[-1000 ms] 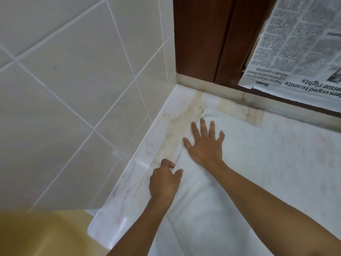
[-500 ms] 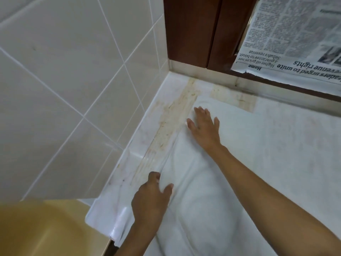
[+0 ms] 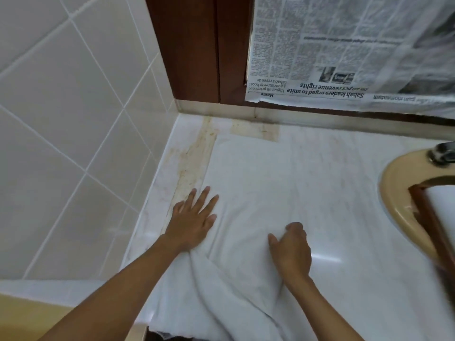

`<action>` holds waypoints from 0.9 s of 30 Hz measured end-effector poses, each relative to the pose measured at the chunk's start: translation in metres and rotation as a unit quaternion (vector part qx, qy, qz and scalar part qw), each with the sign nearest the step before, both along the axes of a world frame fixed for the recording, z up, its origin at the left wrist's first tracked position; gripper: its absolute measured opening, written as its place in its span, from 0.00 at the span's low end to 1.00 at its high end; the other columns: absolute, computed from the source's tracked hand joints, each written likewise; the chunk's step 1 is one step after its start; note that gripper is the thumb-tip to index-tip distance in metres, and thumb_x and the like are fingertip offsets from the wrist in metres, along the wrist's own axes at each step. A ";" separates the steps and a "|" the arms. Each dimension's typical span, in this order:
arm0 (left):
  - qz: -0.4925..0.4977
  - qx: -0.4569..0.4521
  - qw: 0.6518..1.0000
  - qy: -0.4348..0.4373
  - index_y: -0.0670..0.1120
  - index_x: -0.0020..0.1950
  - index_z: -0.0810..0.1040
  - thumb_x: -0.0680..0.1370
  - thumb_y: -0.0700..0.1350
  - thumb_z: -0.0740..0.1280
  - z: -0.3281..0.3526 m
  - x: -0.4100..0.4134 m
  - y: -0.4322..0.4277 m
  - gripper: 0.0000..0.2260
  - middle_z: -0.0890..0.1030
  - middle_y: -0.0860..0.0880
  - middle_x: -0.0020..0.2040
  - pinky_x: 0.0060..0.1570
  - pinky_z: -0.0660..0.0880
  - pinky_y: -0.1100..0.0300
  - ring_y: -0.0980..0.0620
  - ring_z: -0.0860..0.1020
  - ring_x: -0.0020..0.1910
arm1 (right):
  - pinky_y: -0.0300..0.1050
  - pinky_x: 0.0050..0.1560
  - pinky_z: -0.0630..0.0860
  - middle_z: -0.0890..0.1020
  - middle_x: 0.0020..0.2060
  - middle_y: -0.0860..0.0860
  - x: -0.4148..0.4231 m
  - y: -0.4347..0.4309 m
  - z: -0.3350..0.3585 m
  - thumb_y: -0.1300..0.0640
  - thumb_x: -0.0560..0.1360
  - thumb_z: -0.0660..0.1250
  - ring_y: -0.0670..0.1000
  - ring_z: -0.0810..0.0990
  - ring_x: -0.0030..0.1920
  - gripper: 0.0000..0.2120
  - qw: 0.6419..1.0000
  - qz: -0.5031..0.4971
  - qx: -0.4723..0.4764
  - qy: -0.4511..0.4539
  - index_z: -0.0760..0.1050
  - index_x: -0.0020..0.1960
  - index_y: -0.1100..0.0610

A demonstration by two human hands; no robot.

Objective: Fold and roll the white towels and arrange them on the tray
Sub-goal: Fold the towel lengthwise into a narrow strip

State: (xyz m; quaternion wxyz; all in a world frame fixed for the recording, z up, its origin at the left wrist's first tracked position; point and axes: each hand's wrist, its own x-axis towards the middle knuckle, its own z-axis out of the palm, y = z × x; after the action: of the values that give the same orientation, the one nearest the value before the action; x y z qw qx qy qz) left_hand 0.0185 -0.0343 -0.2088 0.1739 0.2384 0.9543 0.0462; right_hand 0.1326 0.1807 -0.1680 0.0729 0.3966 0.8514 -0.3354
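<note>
A white towel [image 3: 248, 183] lies spread flat on the pale marble counter [image 3: 344, 193], its near end hanging over the front edge. My left hand [image 3: 194, 217] presses flat on the towel's left edge, fingers straight and spread. My right hand [image 3: 291, 251] rests on the towel's near right part with fingers curled, gripping a raised fold of cloth. A dark wooden tray [image 3: 427, 215] with something white in it lies over the beige sink [image 3: 396, 198] at the right edge of view.
A tiled wall [image 3: 73, 143] bounds the counter on the left. Behind it stand a brown wooden frame [image 3: 194, 50] and a hanging newspaper [image 3: 344, 57]. A metal tap [image 3: 443, 153] sits at the sink's far rim. A beige object [image 3: 24, 318] fills the bottom left corner.
My right hand has drawn back from the towel's far left corner to its near right part and curled. My left hand has opened flat on the left edge. The view has swung right.
</note>
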 end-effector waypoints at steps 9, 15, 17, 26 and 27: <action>0.008 -0.010 0.999 -0.046 0.65 0.76 0.34 0.74 0.68 0.35 0.006 -0.001 0.010 0.30 0.27 0.61 0.75 0.74 0.39 0.45 0.48 0.30 0.76 | 0.38 0.31 0.68 0.74 0.29 0.50 0.000 0.052 0.024 0.76 0.66 0.72 0.49 0.72 0.32 0.15 0.932 -0.041 -0.315 0.175 0.72 0.35 0.60; 0.021 -0.004 0.999 -0.042 0.66 0.75 0.33 0.78 0.67 0.39 -0.002 0.002 0.030 0.27 0.26 0.61 0.74 0.73 0.38 0.43 0.42 0.29 0.75 | 0.49 0.48 0.74 0.73 0.51 0.58 0.002 0.027 -0.005 0.70 0.68 0.64 0.62 0.73 0.54 0.14 0.989 -0.003 0.134 0.066 0.76 0.51 0.60; 0.019 -0.005 0.999 -0.038 0.66 0.75 0.32 0.77 0.68 0.38 -0.002 0.002 0.029 0.28 0.25 0.61 0.74 0.74 0.39 0.43 0.42 0.29 0.75 | 0.55 0.58 0.74 0.73 0.61 0.61 -0.006 -0.006 -0.005 0.61 0.71 0.67 0.64 0.71 0.62 0.18 0.968 0.101 0.195 0.123 0.76 0.60 0.59; 0.015 0.014 1.000 0.023 0.65 0.76 0.35 0.75 0.69 0.34 -0.009 0.038 0.009 0.30 0.29 0.60 0.76 0.74 0.43 0.45 0.49 0.30 0.76 | 0.55 0.75 0.46 0.47 0.80 0.47 -0.042 0.024 -0.062 0.35 0.79 0.42 0.53 0.44 0.79 0.32 0.935 0.276 0.221 0.035 0.49 0.80 0.45; 0.013 0.012 1.000 0.022 0.65 0.76 0.34 0.75 0.69 0.33 -0.008 0.038 0.009 0.30 0.28 0.61 0.75 0.74 0.42 0.45 0.49 0.28 0.75 | 0.56 0.75 0.47 0.47 0.80 0.49 -0.043 0.041 -0.063 0.36 0.79 0.42 0.55 0.44 0.79 0.33 0.945 0.230 0.232 0.005 0.48 0.80 0.47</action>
State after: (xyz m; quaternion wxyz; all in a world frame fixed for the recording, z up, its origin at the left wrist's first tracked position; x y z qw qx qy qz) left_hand 0.0566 -0.0251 -0.2173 0.1498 0.2286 0.9604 0.0547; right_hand 0.0893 0.2219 -0.2306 0.0495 0.1946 0.9741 -0.1043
